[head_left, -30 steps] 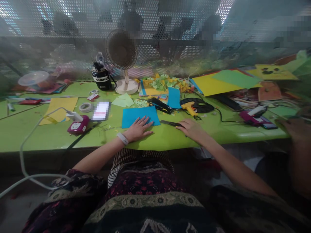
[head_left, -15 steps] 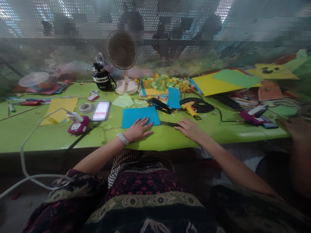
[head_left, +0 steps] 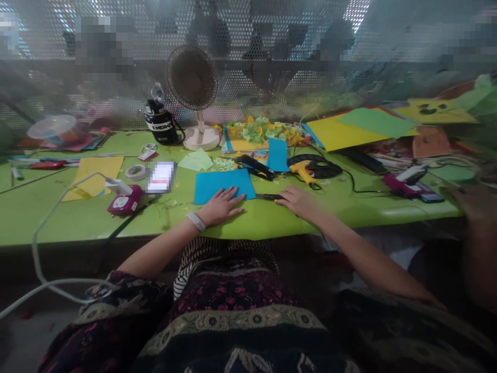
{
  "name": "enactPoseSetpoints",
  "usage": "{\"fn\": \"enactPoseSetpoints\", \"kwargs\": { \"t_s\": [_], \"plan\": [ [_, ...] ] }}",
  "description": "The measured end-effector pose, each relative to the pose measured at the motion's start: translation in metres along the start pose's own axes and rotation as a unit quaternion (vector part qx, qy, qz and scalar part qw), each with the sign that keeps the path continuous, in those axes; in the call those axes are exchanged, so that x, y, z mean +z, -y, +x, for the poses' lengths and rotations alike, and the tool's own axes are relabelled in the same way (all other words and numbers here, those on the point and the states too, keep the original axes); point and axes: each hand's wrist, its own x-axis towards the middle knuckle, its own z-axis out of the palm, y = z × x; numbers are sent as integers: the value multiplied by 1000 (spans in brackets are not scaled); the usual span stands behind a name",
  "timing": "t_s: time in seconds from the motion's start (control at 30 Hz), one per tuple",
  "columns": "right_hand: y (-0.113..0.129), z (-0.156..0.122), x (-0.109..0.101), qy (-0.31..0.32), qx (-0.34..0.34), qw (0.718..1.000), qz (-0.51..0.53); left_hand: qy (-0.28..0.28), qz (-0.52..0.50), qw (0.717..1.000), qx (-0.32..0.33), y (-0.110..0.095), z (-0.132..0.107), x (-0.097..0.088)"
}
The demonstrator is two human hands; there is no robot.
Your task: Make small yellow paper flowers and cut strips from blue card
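A blue sheet of paper or card [head_left: 217,184] lies on the green table in front of me. My left hand [head_left: 221,206], a pale band at its wrist, rests flat on the sheet's lower part with fingers spread. To the right, my right hand [head_left: 298,203] is closed around a slim dark tool [head_left: 269,197] with a narrow tip. That tip points left and meets the sheet's right edge near its lower corner. Whether the tool is a knife or scissors, I cannot tell.
Beyond the sheet are a black stapler-like object [head_left: 256,167], a smaller blue piece [head_left: 277,154] and a yellow glue gun [head_left: 303,172]. A phone [head_left: 161,177], tape roll [head_left: 135,172] and purple adapter [head_left: 126,201] lie left. Another person's hand [head_left: 476,199] is far right.
My right hand and the dark tool have shifted very slightly to the left and up. My left hand stays flat on the blue sheet.
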Motion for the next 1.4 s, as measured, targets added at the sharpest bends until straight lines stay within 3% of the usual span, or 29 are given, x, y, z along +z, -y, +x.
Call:
{"fn": "enactPoseSetpoints", "kwargs": {
  "t_s": [0.23, 0.53, 0.77, 1.4],
  "plan": [
    [8, 20, 11, 10, -13, 1000, -7, 1, -12, 1000, 1, 1, -1, -1],
    [5, -5, 2, -3, -19, 1000, 1, -1, -18, 1000, 6, 1, 0, 0],
    [24, 8, 3, 0, -8, 1000, 8, -9, -16, 1000, 2, 2, 1, 2],
    [37, 4, 2, -2, -12, 1000, -2, -1, -22, 1000, -2, -3, 1, -3]
  ]
}}
